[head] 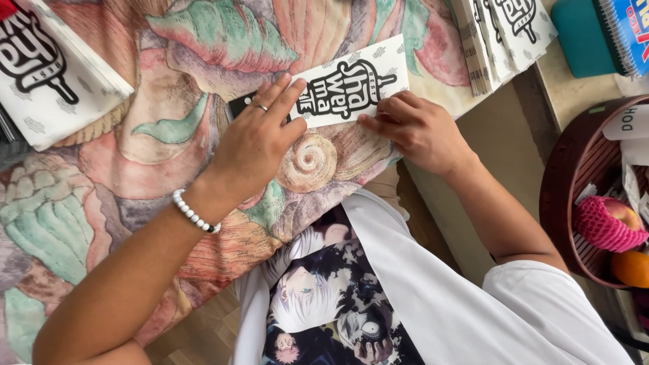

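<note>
Printed white paper sleeve [351, 84] lies flat on the patterned tablecloth [135, 155], near the table edge in front of us. Our left hand [257, 145] rests on its left end, fingers spread wide and flat, grasping nothing. Our right hand [416, 128] presses the lower right edge with curled fingertips, pinning rather than gripping.

We judge this a folding or creasing step. To do it well: hold the left end steady, run the right fingertips firmly along the edge, keep corners aligned.

Stacks of like sleeves [503, 34] sit at upper right and another stack [47, 74] at upper left. A fruit basket [561, 182] stands well apart, right.
</note>
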